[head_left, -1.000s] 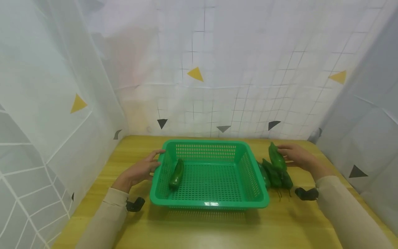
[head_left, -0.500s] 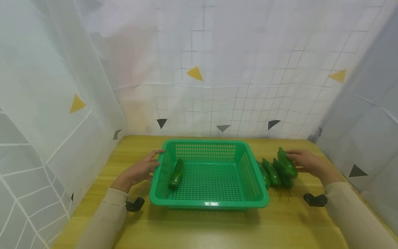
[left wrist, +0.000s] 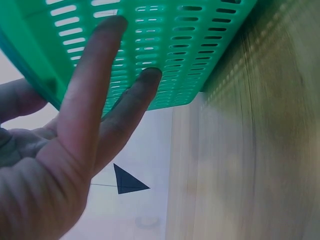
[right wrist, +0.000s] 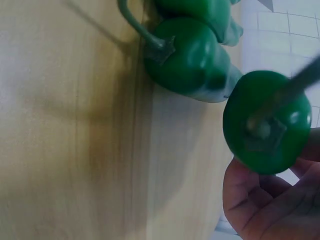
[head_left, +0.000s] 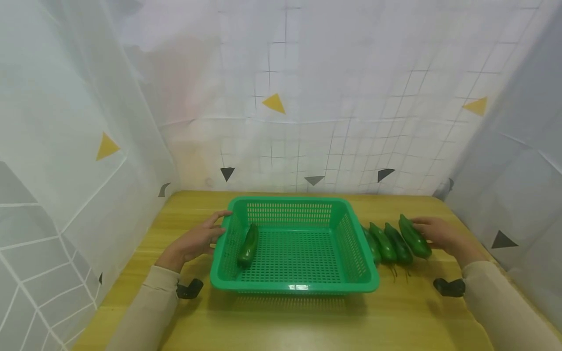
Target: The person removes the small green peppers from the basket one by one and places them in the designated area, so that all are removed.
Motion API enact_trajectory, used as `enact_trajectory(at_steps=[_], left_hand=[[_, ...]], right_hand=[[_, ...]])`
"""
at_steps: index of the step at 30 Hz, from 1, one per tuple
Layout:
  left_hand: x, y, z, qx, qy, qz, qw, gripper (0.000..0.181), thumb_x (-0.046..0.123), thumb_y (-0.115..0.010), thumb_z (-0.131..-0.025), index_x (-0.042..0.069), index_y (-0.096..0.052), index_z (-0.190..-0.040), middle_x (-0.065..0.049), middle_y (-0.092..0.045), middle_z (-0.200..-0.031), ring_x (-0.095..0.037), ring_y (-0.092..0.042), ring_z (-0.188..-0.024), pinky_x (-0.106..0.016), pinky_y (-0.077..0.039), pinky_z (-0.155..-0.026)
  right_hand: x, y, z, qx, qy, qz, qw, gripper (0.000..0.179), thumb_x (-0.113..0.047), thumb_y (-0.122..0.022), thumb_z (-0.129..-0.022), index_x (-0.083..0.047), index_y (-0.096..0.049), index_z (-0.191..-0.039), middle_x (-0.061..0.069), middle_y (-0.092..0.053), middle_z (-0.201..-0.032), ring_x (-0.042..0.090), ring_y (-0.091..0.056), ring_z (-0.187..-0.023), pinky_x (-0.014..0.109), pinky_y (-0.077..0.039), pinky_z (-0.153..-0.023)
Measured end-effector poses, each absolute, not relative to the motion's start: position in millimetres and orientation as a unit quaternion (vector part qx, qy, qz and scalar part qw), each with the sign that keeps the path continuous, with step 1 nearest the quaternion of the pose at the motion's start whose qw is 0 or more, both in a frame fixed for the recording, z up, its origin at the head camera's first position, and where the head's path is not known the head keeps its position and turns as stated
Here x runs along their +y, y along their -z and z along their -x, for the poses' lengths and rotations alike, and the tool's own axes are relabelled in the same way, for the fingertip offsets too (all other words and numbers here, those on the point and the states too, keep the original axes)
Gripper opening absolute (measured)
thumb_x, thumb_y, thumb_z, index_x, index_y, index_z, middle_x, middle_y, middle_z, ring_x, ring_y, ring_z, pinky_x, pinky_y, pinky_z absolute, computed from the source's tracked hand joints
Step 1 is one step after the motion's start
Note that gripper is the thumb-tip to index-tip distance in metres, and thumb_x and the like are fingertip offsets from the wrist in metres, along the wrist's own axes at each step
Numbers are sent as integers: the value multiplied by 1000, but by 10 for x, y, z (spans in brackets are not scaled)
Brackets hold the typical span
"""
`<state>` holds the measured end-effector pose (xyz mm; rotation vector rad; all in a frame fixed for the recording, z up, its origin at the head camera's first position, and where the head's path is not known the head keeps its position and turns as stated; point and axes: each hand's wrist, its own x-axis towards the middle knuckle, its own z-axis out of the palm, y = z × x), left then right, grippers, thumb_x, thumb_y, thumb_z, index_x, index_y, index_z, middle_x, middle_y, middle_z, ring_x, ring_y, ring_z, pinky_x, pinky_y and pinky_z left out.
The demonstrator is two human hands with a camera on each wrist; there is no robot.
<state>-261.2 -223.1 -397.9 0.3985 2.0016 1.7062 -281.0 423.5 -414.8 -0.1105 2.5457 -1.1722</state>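
In the head view, my left hand point(head_left: 197, 240) touches the left side of a green plastic basket point(head_left: 295, 287). The left wrist view shows fairly straight fingers point(left wrist: 85, 95) against its slotted outer wall, one lying at the rim. My right hand point(head_left: 441, 235) pinches a green pepper point(head_left: 414, 237) between thumb and fingers, right of the basket. Seen stem-end on in the right wrist view, this pepper point(right wrist: 267, 120) stands apart from its neighbour point(right wrist: 187, 57). Inside the basket, another green pepper point(head_left: 249, 246) lies along the left wall.
Between basket and right hand, green peppers point(head_left: 398, 245) lie side by side on the wooden table point(head_left: 281, 324); the leftmost is partly hidden behind the basket's rim. White patterned sheets point(head_left: 298, 112) hang behind the table and at both sides.
My right hand has moved right and lower with the pepper, from above the other peppers to the right end of their row. The left hand and basket stay essentially in place.
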Motion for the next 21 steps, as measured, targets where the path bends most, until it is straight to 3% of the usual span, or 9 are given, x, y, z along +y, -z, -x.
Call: enact_trajectory(at_steps=[14, 21], left_hand=[[-2243, 4026, 2637, 732, -623, -141, 237, 56, 18, -41, -111, 20, -14, -159, -31, -50, -137, -38, -65, -111, -54, -58, -83], [-2233, 4015, 2627, 730, -624, -144, 237, 55, 17, -40, -111, 19, -14, -160, -32, -51, -135, -38, -66, -109, -54, -58, -83]], right_hand=[[4257, 4261, 2828, 915, 378, 10, 142, 50, -15, -32, -110, 19, -31, -146, 47, -33, -143, 54, -50, -121, 54, -55, -90], [4311, 4415, 2855, 915, 383, 9, 123, 47, -14, -37, -108, 20, -39, -141, 47, -40, -137, 35, -62, -103, 39, -58, -77]])
